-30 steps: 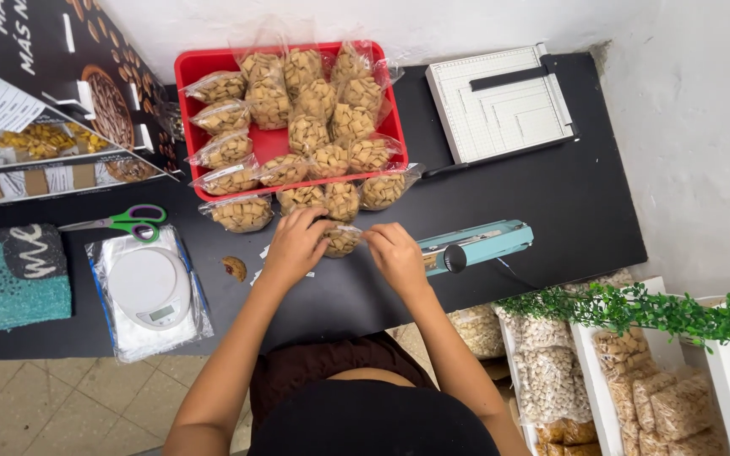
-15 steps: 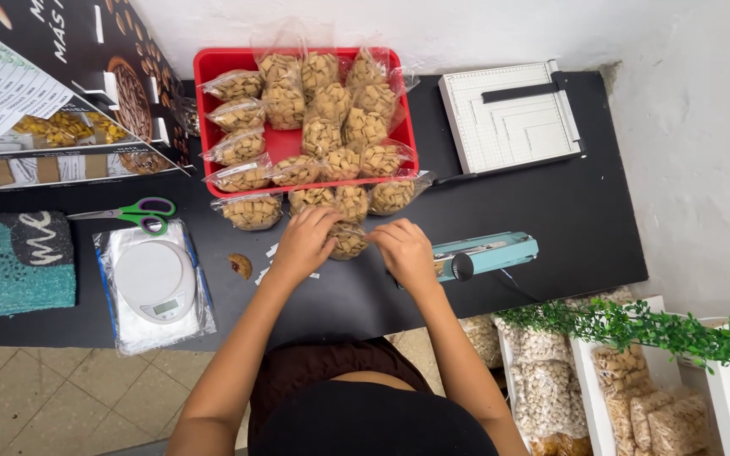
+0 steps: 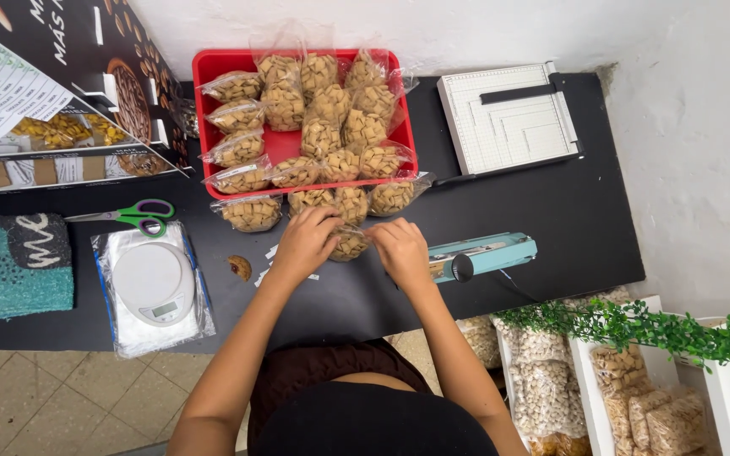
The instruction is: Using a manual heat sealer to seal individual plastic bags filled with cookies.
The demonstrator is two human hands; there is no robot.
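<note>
Both hands, left [image 3: 304, 245] and right [image 3: 400, 251], pinch a small snack bag [image 3: 350, 244] just below the red tray [image 3: 283, 143], steadying its ends on the desk [image 3: 568, 219].

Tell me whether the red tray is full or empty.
Full: clear snack bags cover nearly all of the red tray, and more lie on the black table beside it.

- The tray [image 3: 213, 67] is sitting at the back of the counter [image 3: 551, 228], with filled bags lying in it.
- In front of the tray, the small bag [image 3: 350, 245] is resting between the left hand [image 3: 304, 245] and the right hand [image 3: 400, 251].
- Right of the tray, the paper cutter [image 3: 509, 122] is lying flat.
- Front-right of the tray, the bag sealer [image 3: 483, 255] is lying just beside the right hand.
- Front-left of the tray, the scissors [image 3: 133, 213] are lying behind the scale [image 3: 152, 283].
</note>
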